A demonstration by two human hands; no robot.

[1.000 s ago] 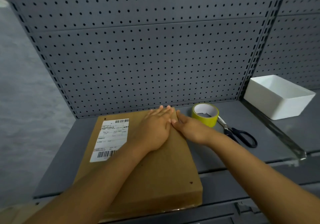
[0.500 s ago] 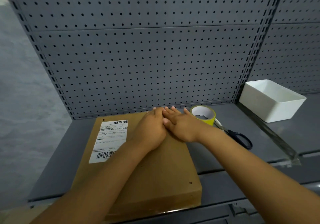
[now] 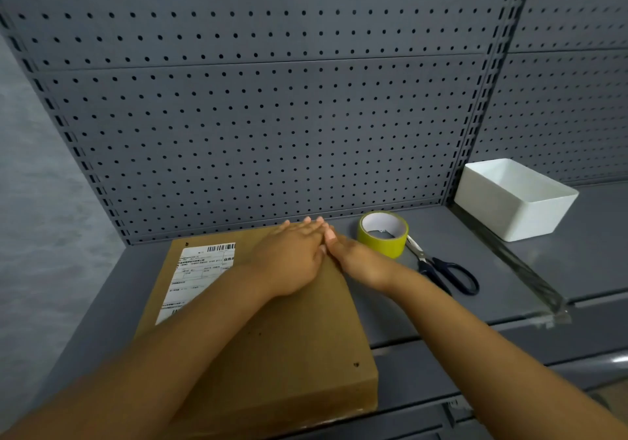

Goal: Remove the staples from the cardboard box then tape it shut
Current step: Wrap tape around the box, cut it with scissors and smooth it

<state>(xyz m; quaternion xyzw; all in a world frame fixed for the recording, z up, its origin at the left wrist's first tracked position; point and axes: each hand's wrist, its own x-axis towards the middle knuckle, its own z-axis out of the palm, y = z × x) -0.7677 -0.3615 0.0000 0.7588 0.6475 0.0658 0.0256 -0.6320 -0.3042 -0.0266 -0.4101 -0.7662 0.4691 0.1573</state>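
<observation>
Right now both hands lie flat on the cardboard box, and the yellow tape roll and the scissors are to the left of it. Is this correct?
Not quite: in the head view the yellow tape roll and the scissors are to the right of the cardboard box, not the left. The left hand and right hand do lie flat on it.

A workshop or stockroom: grey pegboard wall behind metal shelf.

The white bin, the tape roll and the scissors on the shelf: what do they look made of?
The white rectangular open-topped bin looks like matte plastic: smooth, uniform walls with thin rims. The yellow-green roll of tape seems glossy plastic film on a white core, probably card. The scissors with black loop handles have pale, shiny blades, likely steel, and handles that look like plastic.
</observation>
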